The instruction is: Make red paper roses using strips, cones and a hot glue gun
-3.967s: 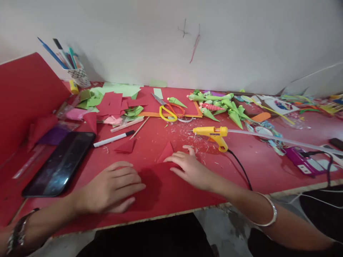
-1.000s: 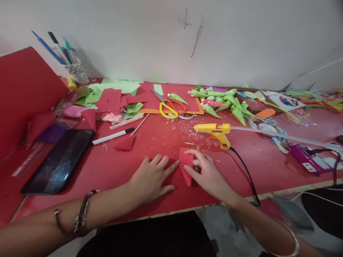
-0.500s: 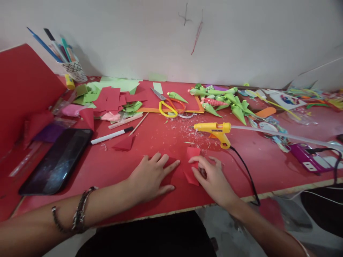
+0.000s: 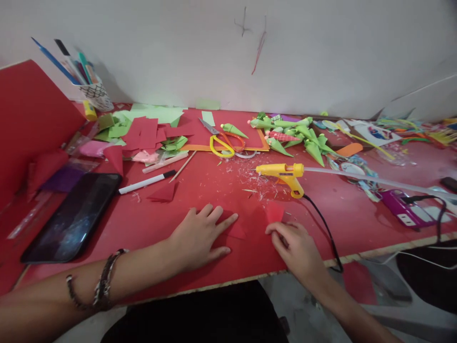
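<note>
My left hand point(image 4: 200, 236) lies flat on the red table with its fingers spread. From under its fingers pokes the pointed corner of a red paper piece point(image 4: 237, 231), hard to tell from the tabletop. To its right, my right hand point(image 4: 294, 240) pinches a small piece of red paper point(image 4: 274, 213) between thumb and fingers. The fingers cover the paper's lower part. Just beyond that hand rests a yellow glue gun point(image 4: 280, 171), its nozzle pointing left and a clear glue stick in its back. A folded red paper piece point(image 4: 162, 192) lies beyond my left hand.
Scissors point(image 4: 223, 140) and green paper cones point(image 4: 296, 133) lie toward the wall. Left are a phone point(image 4: 73, 214), a marker point(image 4: 146, 182), red paper scraps point(image 4: 144, 133) and a pen cup point(image 4: 95, 94). A black cord point(image 4: 328, 228) runs over the front edge; a purple power strip point(image 4: 402, 207) sits right.
My right hand has moved a little to the right, carrying the red paper away from my left hand. The left hand stays flat, and a red paper corner now shows beside its fingers.
</note>
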The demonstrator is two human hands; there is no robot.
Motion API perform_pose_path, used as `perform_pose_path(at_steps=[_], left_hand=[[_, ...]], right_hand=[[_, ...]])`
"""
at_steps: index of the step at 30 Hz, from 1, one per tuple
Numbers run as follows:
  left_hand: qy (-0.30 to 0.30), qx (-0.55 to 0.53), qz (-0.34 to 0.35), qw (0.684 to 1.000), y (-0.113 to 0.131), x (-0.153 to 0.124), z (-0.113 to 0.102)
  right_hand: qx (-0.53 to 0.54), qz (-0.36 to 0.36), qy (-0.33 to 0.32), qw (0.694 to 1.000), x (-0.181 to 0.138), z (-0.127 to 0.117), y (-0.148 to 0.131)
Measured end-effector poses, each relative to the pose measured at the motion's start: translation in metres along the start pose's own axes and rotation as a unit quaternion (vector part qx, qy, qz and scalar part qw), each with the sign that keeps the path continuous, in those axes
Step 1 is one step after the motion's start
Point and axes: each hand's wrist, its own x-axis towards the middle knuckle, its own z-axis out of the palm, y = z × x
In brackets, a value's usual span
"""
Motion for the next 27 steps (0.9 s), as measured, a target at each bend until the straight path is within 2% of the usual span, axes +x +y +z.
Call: perform_pose_path(at_steps=[2, 5, 9, 11, 13, 16, 18, 21, 24, 27], left_hand=[[-0.007, 0.000, -0.003, 1.000, 0.000, 0.001, 0.000], [-0.016, -0.018, -0.005, 1.000, -0.002, 0.002, -0.002], [0.009, -0.129, 0.000, 0.992, -0.004, 0.002, -0.010], [0.039, -0.220, 0.017, 0.975, -0.003, 0.002, -0.017], [0.070, -0.320, 0.034, 0.944, -0.004, 0.003, -0.024], [0.101, -0.428, -0.002, 0.898, -0.016, 0.006, -0.030], [0.111, -0.445, -0.066, 0.886, -0.036, 0.008, -0.032], [0.197, -0.397, -0.194, 0.875, -0.084, 0.010, -0.036], [0.249, -0.363, -0.258, 0.860, -0.136, 0.007, -0.040], [0.269, -0.322, -0.306, 0.855, -0.173, 0.000, -0.038]], right_hand=[[0.006, -0.004, 0.022, 1.000, 0.000, -0.004, 0.001], [0.067, -0.023, 0.043, 0.997, 0.004, -0.010, -0.006], [0.169, -0.062, 0.058, 0.982, 0.016, -0.016, -0.026], [0.202, -0.074, 0.074, 0.974, 0.024, -0.017, -0.036], [0.225, -0.089, 0.091, 0.966, 0.033, -0.017, -0.043], [0.259, -0.093, 0.092, 0.957, 0.043, -0.013, -0.047], [0.271, -0.085, 0.070, 0.956, 0.048, -0.007, -0.047], [0.204, -0.096, -0.006, 0.974, 0.050, 0.005, -0.044], [0.090, -0.107, -0.059, 0.988, 0.050, 0.017, -0.042], [0.056, -0.093, -0.071, 0.992, 0.051, 0.023, -0.044]])
